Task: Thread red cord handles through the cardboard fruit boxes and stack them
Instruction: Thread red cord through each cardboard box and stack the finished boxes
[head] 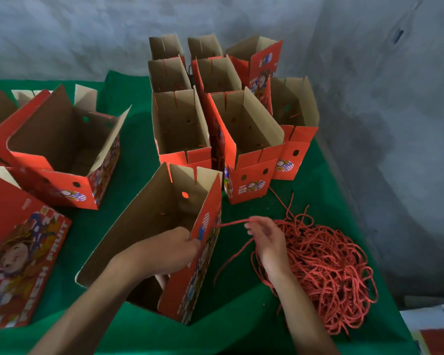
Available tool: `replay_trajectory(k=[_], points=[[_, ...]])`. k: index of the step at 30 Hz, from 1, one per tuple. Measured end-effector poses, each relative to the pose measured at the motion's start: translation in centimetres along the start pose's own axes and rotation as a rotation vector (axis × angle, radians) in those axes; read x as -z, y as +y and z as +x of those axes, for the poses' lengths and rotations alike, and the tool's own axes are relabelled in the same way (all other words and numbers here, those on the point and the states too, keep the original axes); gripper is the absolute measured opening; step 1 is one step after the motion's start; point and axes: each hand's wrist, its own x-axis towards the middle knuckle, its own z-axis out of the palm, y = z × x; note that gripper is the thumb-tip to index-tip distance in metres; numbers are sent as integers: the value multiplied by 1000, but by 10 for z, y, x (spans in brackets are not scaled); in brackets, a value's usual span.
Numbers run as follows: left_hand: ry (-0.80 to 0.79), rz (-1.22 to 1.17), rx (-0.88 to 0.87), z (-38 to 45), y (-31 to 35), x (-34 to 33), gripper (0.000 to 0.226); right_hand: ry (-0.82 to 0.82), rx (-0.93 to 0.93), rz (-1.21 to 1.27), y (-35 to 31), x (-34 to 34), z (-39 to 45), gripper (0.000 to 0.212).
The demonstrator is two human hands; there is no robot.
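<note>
Nearest box (pixel 149 234): corrugated cardboard, raw matt brown inside, outer faces printed red with a slight sheen. Same board and print on the finished boxes (pixel 241 139) behind and on the flat carton (pixel 18 252) at left. Cord pile (pixel 326 272): twisted red strands, ropy and rough-looking, probably synthetic, faintly shiny. Counter (pixel 241 329) covered in green cloth, matt, felt-like nap. Wall (pixel 369 98) behind: grey, rough, mottled, looked like bare cement render.
</note>
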Motion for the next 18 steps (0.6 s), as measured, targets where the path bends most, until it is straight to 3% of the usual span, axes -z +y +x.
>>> replay_trajectory(k=[3, 5, 6, 10, 14, 18], points=[[106, -3, 1, 4, 6, 1, 35, 72, -40, -275, 33, -4, -2, 31], [169, 26, -1, 9, 10, -2, 35, 126, 12, -411, 51, -6, -5, 14], [190, 29, -1, 12, 11, -2, 35, 72, -15, -482, 58, -8, -7, 6], [147, -52, 12, 19, 12, 5, 41, -314, -423, -458, 81, -28, -20, 32], [61, -131, 13, 21, -2, 11, 44, -344, -529, -633, 98, -65, -28, 23], [45, -227, 6, 21, -12, 12, 48, -317, -597, -602, 101, -76, -24, 16]])
